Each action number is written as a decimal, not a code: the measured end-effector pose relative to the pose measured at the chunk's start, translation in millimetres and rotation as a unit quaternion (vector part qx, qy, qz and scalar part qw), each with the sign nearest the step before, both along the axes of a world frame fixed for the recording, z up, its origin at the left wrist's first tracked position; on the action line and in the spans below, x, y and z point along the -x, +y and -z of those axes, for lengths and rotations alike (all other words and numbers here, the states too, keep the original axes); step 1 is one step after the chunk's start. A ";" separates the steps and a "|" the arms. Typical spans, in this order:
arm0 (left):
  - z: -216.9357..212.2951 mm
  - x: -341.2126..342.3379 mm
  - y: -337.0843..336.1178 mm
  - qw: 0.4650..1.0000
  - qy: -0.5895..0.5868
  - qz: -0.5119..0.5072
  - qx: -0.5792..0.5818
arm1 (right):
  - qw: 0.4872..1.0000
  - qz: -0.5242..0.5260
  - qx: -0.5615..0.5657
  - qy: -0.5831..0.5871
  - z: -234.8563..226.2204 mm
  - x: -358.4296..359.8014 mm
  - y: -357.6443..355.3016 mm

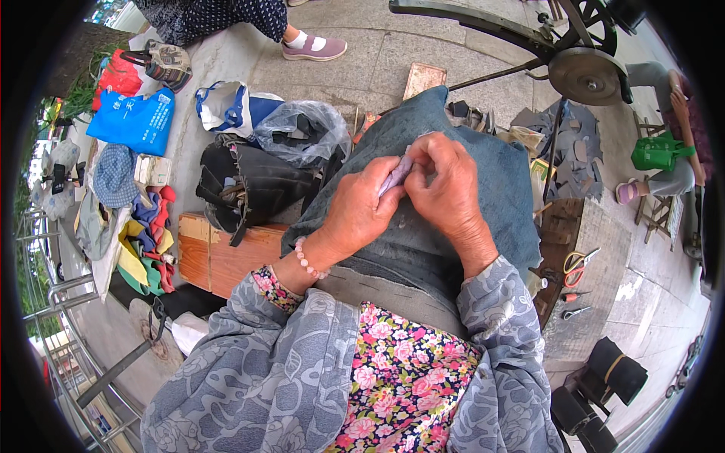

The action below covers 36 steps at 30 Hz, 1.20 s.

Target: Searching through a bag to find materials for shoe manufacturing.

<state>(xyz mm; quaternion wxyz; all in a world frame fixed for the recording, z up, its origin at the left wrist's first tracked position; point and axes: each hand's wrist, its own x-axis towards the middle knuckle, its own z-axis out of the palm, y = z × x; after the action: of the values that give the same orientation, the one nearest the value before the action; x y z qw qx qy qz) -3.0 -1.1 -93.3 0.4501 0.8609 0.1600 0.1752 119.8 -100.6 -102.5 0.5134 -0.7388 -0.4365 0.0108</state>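
- Right now your left hand [356,213] and right hand [448,187] meet over the denim cloth [483,189] draped across your lap, and both pinch a small pale lilac strip [396,178] between them.
- Your left grip is closed on the strip's lower end; your right grip is closed on its upper end, fingertips curled tight against it.
- If there is a needle or thread in there, your fingers hide it, so I cannot tell.
- The strip is small and thin: ease either pinch and it could probably slide into the folds of the denim.
- The denim hangs loose over your knees, so a shift of your legs might pull it toward the black bag [245,185] beside you.
- Red-handled scissors [577,263] lie on the low wooden table [563,226] at your right, well apart from your hands; a blind reach there risks the blades.
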 end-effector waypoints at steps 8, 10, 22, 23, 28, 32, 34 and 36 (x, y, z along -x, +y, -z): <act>-2.8 -3.6 -1.3 0.987 0.023 -0.007 0.162 | 0.999 0.028 0.026 0.004 -5.8 -3.7 -2.1; -3.6 -3.5 -0.8 0.986 0.025 0.005 0.168 | 0.999 0.029 0.031 -0.016 -7.6 -5.5 -3.1; -0.4 5.9 14.2 0.804 -0.032 -0.028 0.592 | 0.936 -0.028 -0.079 0.342 -4.9 -18.8 -15.7; -0.8 6.1 13.5 0.793 -0.036 -0.030 0.607 | 0.932 -0.039 -0.077 0.351 -7.4 -11.8 -11.1; -0.2 6.3 14.6 0.781 -0.050 -0.018 0.622 | 0.963 -0.021 -0.068 0.260 -8.3 -1.0 -1.3; -0.5 5.0 13.6 0.804 -0.025 -0.016 0.594 | 0.975 -0.007 -0.074 0.208 -12.1 1.3 -0.9; -0.4 5.4 13.7 0.813 -0.019 -0.013 0.581 | 0.980 -0.007 -0.072 0.184 -12.5 0.7 -1.5; 0.1 5.9 13.7 0.834 0.004 0.008 0.551 | 0.985 -0.006 -0.068 0.160 -12.3 0.6 -2.3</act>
<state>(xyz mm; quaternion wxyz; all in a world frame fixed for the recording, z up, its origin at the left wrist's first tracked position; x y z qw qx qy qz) -8.9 12.6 -93.4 0.8509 0.4719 0.2249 0.0513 119.2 -103.0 -90.2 0.6259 -0.6880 -0.3528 0.1023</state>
